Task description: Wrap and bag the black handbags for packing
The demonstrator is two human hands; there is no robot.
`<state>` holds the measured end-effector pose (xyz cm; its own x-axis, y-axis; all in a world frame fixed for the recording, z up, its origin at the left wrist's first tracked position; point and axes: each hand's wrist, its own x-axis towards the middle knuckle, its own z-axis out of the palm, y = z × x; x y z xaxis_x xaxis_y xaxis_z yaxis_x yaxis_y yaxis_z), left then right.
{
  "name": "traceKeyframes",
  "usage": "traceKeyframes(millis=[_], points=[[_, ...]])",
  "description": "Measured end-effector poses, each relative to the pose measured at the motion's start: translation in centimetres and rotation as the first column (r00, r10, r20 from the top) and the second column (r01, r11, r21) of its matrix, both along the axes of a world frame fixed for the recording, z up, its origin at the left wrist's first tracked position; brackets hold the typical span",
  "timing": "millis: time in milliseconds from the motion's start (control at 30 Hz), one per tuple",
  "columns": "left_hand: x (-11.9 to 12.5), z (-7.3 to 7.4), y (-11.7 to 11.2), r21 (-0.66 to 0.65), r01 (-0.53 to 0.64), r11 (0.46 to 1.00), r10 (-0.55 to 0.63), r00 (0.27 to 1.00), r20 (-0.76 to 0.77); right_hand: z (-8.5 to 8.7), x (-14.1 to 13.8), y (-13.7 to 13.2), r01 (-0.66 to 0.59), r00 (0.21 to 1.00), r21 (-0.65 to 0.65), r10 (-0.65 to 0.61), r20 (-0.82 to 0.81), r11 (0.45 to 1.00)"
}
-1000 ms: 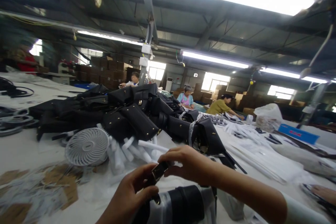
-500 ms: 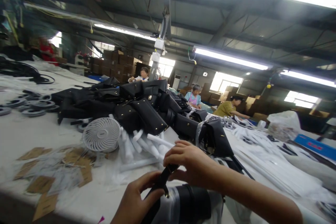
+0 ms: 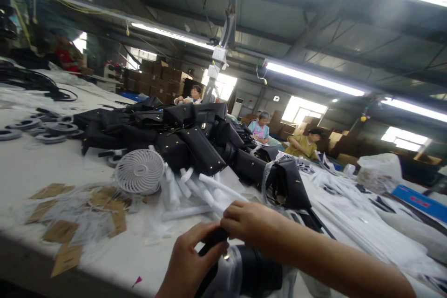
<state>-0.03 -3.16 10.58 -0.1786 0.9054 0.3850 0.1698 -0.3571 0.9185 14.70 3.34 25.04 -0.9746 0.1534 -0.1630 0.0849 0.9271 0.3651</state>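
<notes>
My left hand [image 3: 190, 258] is closed on a black strap [image 3: 211, 244], with the thumb pressed along its near side. My right hand [image 3: 249, 221] pinches the same strap at its upper end, right against the left fingertips. Its fingers cover that end. Beneath both hands lies a black bag [image 3: 262, 267], partly wrapped in pale, clear plastic. A small shiny metal fitting [image 3: 226, 256] shows by the left thumb. My right forearm hides part of the bag.
Black bags [image 3: 199, 149] are heaped across the white table [image 3: 104, 260]. A white fan [image 3: 140, 171] stands beside white rolls [image 3: 188, 191]. Brown tags [image 3: 61, 231] lie front left, grey rings [image 3: 57, 128] farther back. Several people sit or stand beyond.
My right hand has come down and closed in on the left hand, covering the strap end that showed before. The view has shifted slightly. A co-worker at the right has raised an arm.
</notes>
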Motion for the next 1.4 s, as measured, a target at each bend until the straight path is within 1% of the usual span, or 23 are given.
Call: traceKeyframes(millis=[200, 300, 367, 467, 533, 567, 600, 633, 700, 733, 767, 800, 833, 900, 967, 1067, 1133, 1167, 1200, 1267, 1300, 1333, 1400], points=[[0.1, -0.7, -0.1, 0.033, -0.071, 0.997, 0.070, 0.997, 0.037, -1.2, 1.1, 1.2, 0.131, 0.958, -0.119, -0.157, -0.240, 0.984], [0.4, -1.0, -0.2, 0.000, -0.099, 0.995, 0.099, 0.992, 0.074, -1.9, 1.2, 1.4, 0.217, 0.812, -0.282, -0.333, -0.480, 0.935], [0.6, -0.9, -0.4, -0.018, -0.120, 0.993, 0.121, 0.988, 0.092, -2.1, 1.1, 1.4, 0.180, 0.659, -0.512, -0.489, -0.572, 0.840], [0.7, -0.6, -0.5, -0.024, -0.138, 0.990, 0.140, 0.985, 0.098, -2.5, 0.7, 1.9, 0.067, 0.492, -0.806, -0.722, -0.486, 0.588], [0.7, -0.6, -0.5, -0.021, -0.152, 0.988, 0.153, 0.985, 0.083, -3.0, 0.6, 2.4, 0.008, 0.427, -0.901, -0.816, -0.390, 0.435], [0.6, -0.6, -0.4, -0.021, -0.157, 0.987, 0.158, 0.985, 0.070, -3.1, 0.6, 2.6, 0.002, 0.411, -0.906, -0.826, -0.386, 0.424], [0.6, -0.8, -0.2, -0.020, -0.154, 0.988, 0.155, 0.986, 0.054, -3.3, 0.7, 2.8, 0.022, 0.416, -0.877, -0.802, -0.428, 0.480], [0.6, -1.0, -0.1, -0.021, -0.148, 0.989, 0.149, 0.988, 0.040, -3.3, 0.8, 2.8, 0.066, 0.464, -0.801, -0.729, -0.503, 0.595], [0.5, -1.3, 0.1, -0.022, -0.138, 0.990, 0.138, 0.990, 0.020, -3.1, 0.9, 2.7, 0.089, 0.690, -0.460, -0.388, -0.611, 0.884], [0.5, -1.4, 0.2, -0.018, -0.133, 0.991, 0.133, 0.991, 0.012, -3.0, 1.0, 2.6, 0.023, 0.801, -0.245, -0.164, -0.575, 0.969], [0.6, -1.4, 0.2, -0.012, -0.131, 0.991, 0.131, 0.991, 0.007, -2.8, 1.0, 2.5, -0.070, 0.873, -0.065, 0.029, -0.486, 0.995], [0.6, -1.3, 0.1, -0.007, -0.134, 0.991, 0.134, 0.991, 0.008, -2.7, 1.0, 2.4, -0.150, 0.907, 0.061, 0.162, -0.389, 0.987], [0.6, -1.2, 0.0, -0.008, -0.142, 0.990, 0.142, 0.990, 0.018, -2.7, 1.0, 2.3, -0.192, 0.923, 0.134, 0.225, -0.313, 0.972], [0.7, -0.9, -0.2, -0.023, -0.157, 0.987, 0.158, 0.986, 0.059, -3.0, 1.0, 2.5, -0.138, 0.944, 0.131, 0.171, -0.283, 0.982], [0.6, -0.6, -0.4, -0.053, -0.157, 0.986, 0.162, 0.981, 0.105, -3.4, 1.1, 2.9, 0.042, 0.898, -0.110, -0.086, -0.432, 0.993], [0.5, -0.7, -0.5, -0.089, -0.154, 0.984, 0.164, 0.978, 0.130, -3.1, 1.2, 3.3, 0.171, 0.610, -0.519, -0.503, -0.612, 0.838], [0.6, -0.8, -0.5, -0.097, -0.172, 0.980, 0.182, 0.978, 0.103, -2.2, 1.1, 3.3, 0.057, 0.411, -0.725, -0.677, -0.610, 0.687], [0.6, -0.7, -0.5, -0.094, -0.181, 0.979, 0.189, 0.979, 0.080, -1.6, 0.9, 3.2, -0.061, 0.335, -0.813, -0.755, -0.563, 0.579], [0.7, -0.6, -0.5, -0.089, -0.186, 0.979, 0.191, 0.980, 0.054, -1.0, 0.8, 3.0, -0.210, 0.268, -0.877, -0.837, -0.478, 0.433], [0.9, 0.0, -0.3, -0.089, -0.184, 0.979, 0.186, 0.982, 0.014, 0.0, 0.4, 2.6, -0.467, 0.221, -0.870, -0.931, -0.289, 0.160], [1.0, 0.4, -0.1, -0.090, -0.173, 0.981, 0.173, 0.985, -0.006, 0.4, 0.2, 2.4, -0.529, 0.235, -0.844, -0.941, -0.243, 0.086], [1.1, 1.0, 0.1, -0.088, -0.156, 0.984, 0.154, 0.988, -0.027, 0.7, -0.1, 2.2, -0.565, 0.255, -0.824, -0.942, -0.220, 0.040], [1.4, 2.2, 0.8, -0.067, -0.123, 0.990, 0.119, 0.991, -0.067, 1.2, -0.5, 1.6, -0.597, 0.283, -0.802, -0.934, -0.217, 0.005]])
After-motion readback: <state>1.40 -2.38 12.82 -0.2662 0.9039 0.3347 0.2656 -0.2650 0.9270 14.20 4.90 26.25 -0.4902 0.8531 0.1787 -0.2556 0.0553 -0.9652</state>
